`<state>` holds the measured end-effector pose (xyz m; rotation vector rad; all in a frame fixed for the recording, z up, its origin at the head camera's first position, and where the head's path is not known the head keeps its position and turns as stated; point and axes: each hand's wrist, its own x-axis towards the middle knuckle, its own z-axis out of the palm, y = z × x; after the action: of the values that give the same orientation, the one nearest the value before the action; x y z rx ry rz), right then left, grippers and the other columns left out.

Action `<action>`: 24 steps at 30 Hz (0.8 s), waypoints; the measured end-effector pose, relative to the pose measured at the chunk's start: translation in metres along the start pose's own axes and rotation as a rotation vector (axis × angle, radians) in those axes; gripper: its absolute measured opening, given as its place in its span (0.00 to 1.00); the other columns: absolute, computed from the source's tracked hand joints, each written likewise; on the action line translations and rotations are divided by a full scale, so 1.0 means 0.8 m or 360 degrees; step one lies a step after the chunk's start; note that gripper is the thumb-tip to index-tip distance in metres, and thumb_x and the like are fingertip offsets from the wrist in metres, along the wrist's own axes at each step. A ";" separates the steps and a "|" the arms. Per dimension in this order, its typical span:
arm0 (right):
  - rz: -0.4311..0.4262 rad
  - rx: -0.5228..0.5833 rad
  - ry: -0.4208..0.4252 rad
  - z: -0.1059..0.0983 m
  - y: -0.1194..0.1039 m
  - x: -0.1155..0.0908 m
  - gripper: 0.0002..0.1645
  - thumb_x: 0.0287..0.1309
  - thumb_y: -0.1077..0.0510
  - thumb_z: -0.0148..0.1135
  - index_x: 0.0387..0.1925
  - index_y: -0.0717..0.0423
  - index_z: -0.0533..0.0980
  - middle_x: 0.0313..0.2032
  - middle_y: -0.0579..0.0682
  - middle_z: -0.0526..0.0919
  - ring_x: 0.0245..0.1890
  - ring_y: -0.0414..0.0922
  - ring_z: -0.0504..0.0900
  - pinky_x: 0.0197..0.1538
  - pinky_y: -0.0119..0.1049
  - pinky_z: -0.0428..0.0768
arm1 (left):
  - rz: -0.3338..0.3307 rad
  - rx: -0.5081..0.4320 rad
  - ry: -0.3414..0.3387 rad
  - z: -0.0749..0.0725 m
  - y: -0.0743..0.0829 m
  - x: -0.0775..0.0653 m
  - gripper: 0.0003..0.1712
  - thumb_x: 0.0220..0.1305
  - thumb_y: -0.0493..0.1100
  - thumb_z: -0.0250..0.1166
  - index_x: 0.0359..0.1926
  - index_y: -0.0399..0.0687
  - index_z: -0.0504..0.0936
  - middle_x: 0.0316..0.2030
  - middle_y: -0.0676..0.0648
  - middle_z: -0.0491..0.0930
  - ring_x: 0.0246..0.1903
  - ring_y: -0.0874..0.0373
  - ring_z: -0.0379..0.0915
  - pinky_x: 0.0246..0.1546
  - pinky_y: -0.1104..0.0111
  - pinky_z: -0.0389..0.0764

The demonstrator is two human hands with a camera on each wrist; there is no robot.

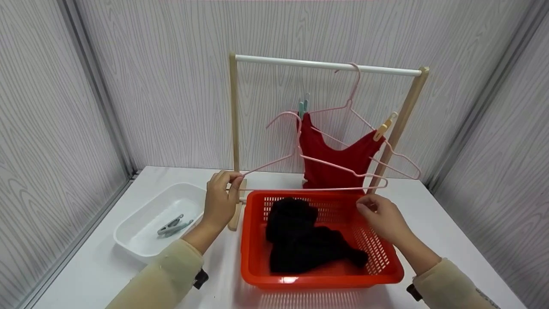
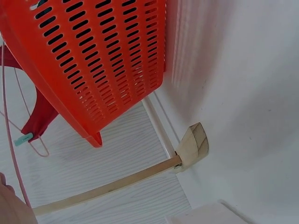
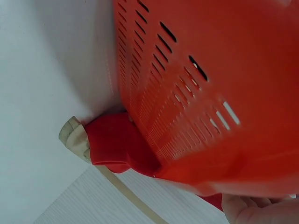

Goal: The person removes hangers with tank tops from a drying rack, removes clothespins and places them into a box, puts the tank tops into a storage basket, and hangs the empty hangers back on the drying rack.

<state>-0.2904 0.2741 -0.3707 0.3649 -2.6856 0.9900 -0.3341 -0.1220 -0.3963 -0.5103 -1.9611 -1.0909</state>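
My left hand (image 1: 221, 199) pinches the left end of a pink clothes hanger (image 1: 328, 163), held up over the back rim of a red basket (image 1: 326, 280). The hanger's hook points up and its right end is free. My right hand (image 1: 379, 214) hovers by the basket's right back corner, fingers loosely bent, with nothing visible in it. Inside the basket lies a crumpled black garment (image 1: 311, 242). Behind, a red garment (image 1: 339, 167) hangs on a second pink hanger (image 1: 350, 103), clipped by a teal clothespin (image 1: 301, 108) and a yellow clothespin (image 1: 383, 128).
A wooden rack with a white rail (image 1: 296, 63) stands behind the basket and carries the second hanger. To the left, a white tray (image 1: 133, 246) holds a grey clothespin (image 1: 169, 225) and a teal clothespin (image 1: 179, 228). Pale wood-grain panels surround the white table (image 1: 433, 214).
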 end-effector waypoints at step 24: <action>0.0126 0.0323 0.0287 -0.027 0.004 0.008 0.31 0.77 0.41 0.44 0.59 0.65 0.71 0.47 0.61 0.81 0.42 0.36 0.80 0.43 0.28 0.82 | -0.0001 0.0012 -0.0035 0.004 -0.001 -0.006 0.07 0.71 0.41 0.62 0.42 0.42 0.82 0.33 0.49 0.79 0.38 0.54 0.73 0.42 0.58 0.69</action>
<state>-0.2945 0.2902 -0.3547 0.1980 -2.4623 1.2594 -0.3334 -0.1196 -0.4012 -0.5195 -1.9840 -1.0819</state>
